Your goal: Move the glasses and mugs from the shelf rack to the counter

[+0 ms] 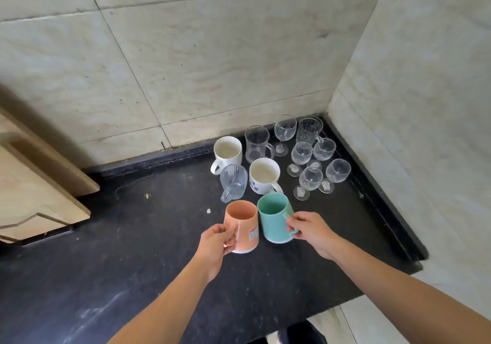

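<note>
Left mug (pixel 243 226) beside right mug (pixel 273 218); both before glasses (pixel 301 152) on counter (pixel 132 237).

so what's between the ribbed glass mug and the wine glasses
The white printed mug sits between the ribbed glass mug and the wine glasses, seen in the head view.

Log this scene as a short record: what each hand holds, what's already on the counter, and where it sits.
left hand: grips the orange mug by its handle
right hand: grips the teal mug by its handle
held mugs: upright, side by side, low at the counter; contact unclear
set down: two white mugs, clear glass mugs, stemmed glasses
location: grouped in the corner by the tiled walls
</note>
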The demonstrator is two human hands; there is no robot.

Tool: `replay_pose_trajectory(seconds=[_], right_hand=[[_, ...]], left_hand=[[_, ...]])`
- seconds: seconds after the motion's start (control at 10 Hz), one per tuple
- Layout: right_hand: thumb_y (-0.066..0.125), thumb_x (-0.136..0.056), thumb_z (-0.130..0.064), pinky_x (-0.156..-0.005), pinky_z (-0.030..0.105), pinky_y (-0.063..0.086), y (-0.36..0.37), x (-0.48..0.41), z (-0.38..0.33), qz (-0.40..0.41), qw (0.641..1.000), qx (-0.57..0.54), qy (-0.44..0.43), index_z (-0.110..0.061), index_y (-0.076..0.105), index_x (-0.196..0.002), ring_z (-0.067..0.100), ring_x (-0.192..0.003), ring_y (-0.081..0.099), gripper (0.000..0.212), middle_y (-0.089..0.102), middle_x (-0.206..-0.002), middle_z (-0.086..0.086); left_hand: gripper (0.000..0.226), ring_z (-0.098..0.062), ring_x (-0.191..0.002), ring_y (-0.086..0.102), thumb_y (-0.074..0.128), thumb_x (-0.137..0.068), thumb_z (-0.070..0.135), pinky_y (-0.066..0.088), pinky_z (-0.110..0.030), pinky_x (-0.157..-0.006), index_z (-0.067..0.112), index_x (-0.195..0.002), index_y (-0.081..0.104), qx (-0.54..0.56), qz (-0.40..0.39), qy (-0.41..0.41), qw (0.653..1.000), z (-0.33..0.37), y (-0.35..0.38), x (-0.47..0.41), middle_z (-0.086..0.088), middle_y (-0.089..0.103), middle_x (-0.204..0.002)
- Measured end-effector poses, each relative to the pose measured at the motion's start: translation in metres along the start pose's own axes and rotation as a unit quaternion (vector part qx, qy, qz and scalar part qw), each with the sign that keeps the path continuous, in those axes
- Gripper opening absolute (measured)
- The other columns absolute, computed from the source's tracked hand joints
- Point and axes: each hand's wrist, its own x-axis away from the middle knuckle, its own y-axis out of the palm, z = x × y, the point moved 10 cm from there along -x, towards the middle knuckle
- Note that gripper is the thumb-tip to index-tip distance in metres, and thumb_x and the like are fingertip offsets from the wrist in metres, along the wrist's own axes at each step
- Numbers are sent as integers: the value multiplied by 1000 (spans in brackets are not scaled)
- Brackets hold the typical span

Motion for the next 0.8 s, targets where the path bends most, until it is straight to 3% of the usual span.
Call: replay_pose_trajectory(seconds=[0.2, 0.3, 0.4, 0.6, 0.7, 0.8], right_hand=[[62, -94, -17, -79, 32, 54, -7, -13, 5, -43, 999, 0, -2, -6, 72, -78, 16, -85, 62, 22, 71, -82, 4], [63, -94, -18, -74, 26, 50, -12, -13, 11, -61, 997, 39, -8, -3, 71, -86, 14, -81, 60, 19, 73, -81, 3], [62, -94, -18, -73, 28, 46, -16, -14, 15, -71, 993, 95, -20, 0, 71, -83, 14, -76, 56, 22, 71, -81, 6], [62, -93, -21, -67, 32, 41, -22, -24, 18, -76, 971, 225, -40, -2, 70, -80, 16, -65, 49, 24, 57, -66, -1], [62, -91, -24, -76, 35, 49, -24, -25, 7, -73, 950, 299, -59, -9, 71, -89, 19, -81, 63, 17, 70, -85, 2], [63, -90, -25, -87, 38, 50, -38, -21, -38, -31, 932, 340, -124, -14, 68, -103, 22, -97, 65, 18, 70, -101, 3]], left_hand=[[13, -24, -77, 58, 63, -90, 8, 52, -33, -73, -2, -85, 57, 0, 6, 18, 1000, -3, 1, -8, -9, 59, -71], [15, -22, -72, 55, 68, -86, 7, 47, -32, -71, -5, -81, 62, -69, 50, 35, 996, -11, -9, -7, -7, 62, -72], [22, -19, -68, 50, 67, -88, 19, 42, -31, -66, -3, -84, 62, -171, 103, 54, 978, -16, -15, -4, -8, 60, -72], [13, -23, -80, 65, 63, -90, 24, 52, -35, -74, 11, -88, 63, -299, 127, 59, 944, -17, -5, -3, -5, 69, -84], [14, -19, -77, 62, 60, -91, 27, 52, -33, -68, 13, -91, 58, -341, 137, 60, 928, -15, -2, -1, -3, 66, -85], [19, -15, -73, 59, 58, -91, 32, 44, -26, -56, 18, -100, 49, -408, 135, 69, 900, -6, 3, 1, 0, 63, -87]])
